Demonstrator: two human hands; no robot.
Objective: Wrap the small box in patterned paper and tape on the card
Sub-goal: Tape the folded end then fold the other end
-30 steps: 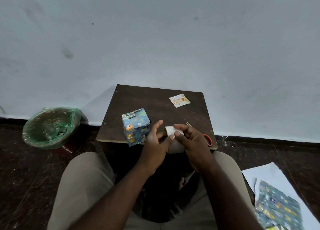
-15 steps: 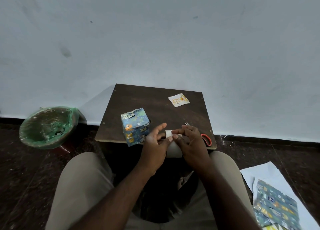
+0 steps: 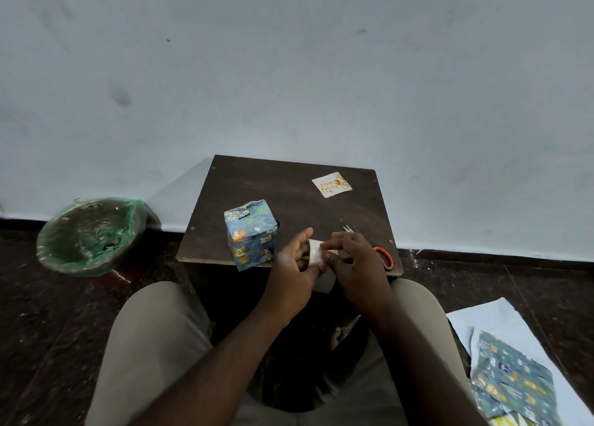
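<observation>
The small box (image 3: 251, 234), wrapped in blue animal-print paper, stands near the front edge of the little dark wooden table (image 3: 289, 200). A white birthday card (image 3: 331, 185) lies flat at the table's back right. Just right of the box, my left hand (image 3: 294, 266) holds a white roll of tape (image 3: 319, 265) over the table's front edge. The fingertips of my right hand (image 3: 355, 265) pinch at the top of the roll. The tape's free end is too small to make out.
Scissors with orange handles (image 3: 384, 258) lie on the table behind my right hand. A bin lined with green plastic (image 3: 88, 234) sits on the floor at left. Spare patterned paper (image 3: 511, 384) on a white sheet lies at lower right. My knees flank the table.
Both hands stay on the tape roll. The right fingertips have shifted slightly along its top; box and card have not moved.
</observation>
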